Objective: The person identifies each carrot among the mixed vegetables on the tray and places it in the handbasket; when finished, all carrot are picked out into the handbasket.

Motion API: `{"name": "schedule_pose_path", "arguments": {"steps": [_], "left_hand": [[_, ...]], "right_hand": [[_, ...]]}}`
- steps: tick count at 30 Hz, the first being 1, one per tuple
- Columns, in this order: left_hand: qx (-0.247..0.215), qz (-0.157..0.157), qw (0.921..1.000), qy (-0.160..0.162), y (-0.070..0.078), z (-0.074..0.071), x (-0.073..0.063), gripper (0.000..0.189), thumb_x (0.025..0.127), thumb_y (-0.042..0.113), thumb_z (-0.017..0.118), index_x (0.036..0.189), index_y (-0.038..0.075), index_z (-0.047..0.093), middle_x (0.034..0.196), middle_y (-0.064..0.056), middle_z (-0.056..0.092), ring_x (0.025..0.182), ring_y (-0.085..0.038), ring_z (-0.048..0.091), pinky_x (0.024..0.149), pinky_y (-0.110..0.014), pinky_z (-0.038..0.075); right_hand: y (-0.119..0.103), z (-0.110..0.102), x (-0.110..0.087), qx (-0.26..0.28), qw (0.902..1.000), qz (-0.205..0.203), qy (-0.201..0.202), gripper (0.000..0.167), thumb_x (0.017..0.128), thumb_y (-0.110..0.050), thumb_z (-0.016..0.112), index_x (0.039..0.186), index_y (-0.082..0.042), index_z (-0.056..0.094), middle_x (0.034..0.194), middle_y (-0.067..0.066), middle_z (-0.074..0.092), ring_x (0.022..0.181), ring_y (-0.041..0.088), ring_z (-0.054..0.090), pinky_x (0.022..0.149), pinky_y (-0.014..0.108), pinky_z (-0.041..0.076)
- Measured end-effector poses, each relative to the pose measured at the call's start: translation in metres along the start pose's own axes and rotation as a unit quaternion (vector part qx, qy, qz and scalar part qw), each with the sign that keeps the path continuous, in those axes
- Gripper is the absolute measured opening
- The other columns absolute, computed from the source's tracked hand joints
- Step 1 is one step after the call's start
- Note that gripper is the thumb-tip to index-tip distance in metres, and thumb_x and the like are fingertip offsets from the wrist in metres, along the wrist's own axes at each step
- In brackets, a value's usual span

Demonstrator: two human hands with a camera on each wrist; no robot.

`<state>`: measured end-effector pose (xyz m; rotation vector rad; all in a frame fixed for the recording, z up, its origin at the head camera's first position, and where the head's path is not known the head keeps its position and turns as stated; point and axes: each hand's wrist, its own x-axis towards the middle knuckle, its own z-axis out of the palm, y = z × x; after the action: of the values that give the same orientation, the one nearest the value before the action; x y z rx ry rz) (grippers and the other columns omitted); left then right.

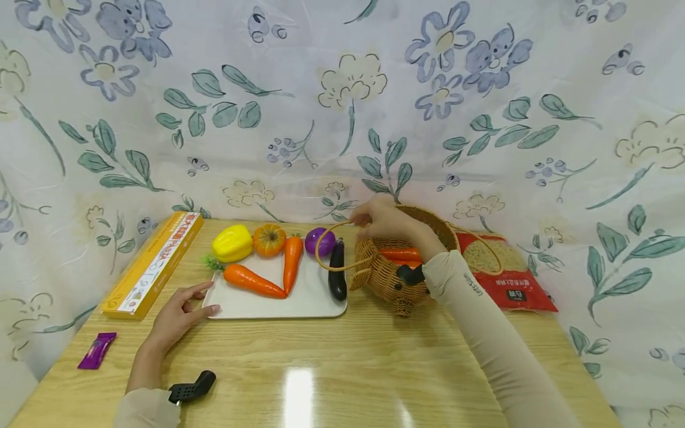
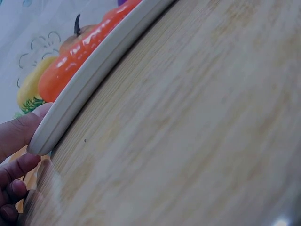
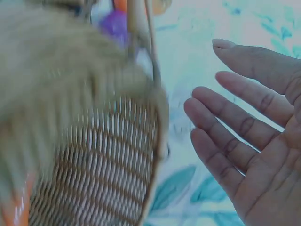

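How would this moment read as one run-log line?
left hand: holds tray at left end | right hand: by basket, holding nothing | on tray: two carrots, eggplant | in basket: orange vegetables

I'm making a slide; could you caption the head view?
Left hand at a tray with vegetables, right hand by a basket.

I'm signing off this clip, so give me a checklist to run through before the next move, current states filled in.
1. Left hand at the white tray: ok, thumb and finger at its near-left corner.
2. Right hand free: ok, fingers extended, holding nothing.
3. Two carrots on the tray: ok.
4. Wicker basket empty: not ok, orange vegetables inside.
5. Full basket count: cannot tell, contents partly hidden.
6. Basket handle clear of the eggplant: cannot tell, they overlap in the head view.
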<state>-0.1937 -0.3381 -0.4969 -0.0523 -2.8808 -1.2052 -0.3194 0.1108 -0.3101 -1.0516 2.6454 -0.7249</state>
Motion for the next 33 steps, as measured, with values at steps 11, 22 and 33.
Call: {"name": "schedule_pose_path", "arguments": {"steps": [11,22,33], "left_hand": [[-0.010,-0.004,0.9999,0.003,-0.001,-0.001,0.001,0.064,0.091,0.038,0.072,0.145,0.011,0.052,0.120,-0.016,0.052,0.080,-0.019,0.038,0.068,-0.030,0.030],[-0.016,-0.006,0.9998,0.007,0.000,0.002,-0.001,0.063,0.090,0.038,0.073,0.144,0.012,0.053,0.118,-0.015,0.053,0.080,-0.018,0.038,0.068,-0.030,0.031],[-0.018,-0.026,0.9994,0.011,0.001,0.000,-0.001,0.065,0.089,0.041,0.073,0.145,0.014,0.052,0.118,-0.014,0.052,0.082,-0.019,0.038,0.068,-0.030,0.030]], "right_hand": [[-0.028,0.044,0.029,0.015,0.9985,-0.008,-0.052,0.035,0.089,-0.012,0.073,0.123,-0.003,0.068,0.118,0.011,0.070,0.111,0.026,0.065,0.095,0.035,0.051],[-0.051,0.089,0.058,-0.074,0.9944,-0.022,-0.071,0.037,0.091,-0.015,0.072,0.126,-0.004,0.066,0.128,0.010,0.065,0.119,0.026,0.059,0.102,0.037,0.046],[-0.057,0.119,0.079,-0.119,0.9889,0.005,-0.089,0.042,0.090,-0.007,0.070,0.132,-0.006,0.064,0.135,0.006,0.062,0.127,0.022,0.056,0.107,0.035,0.043]]}}
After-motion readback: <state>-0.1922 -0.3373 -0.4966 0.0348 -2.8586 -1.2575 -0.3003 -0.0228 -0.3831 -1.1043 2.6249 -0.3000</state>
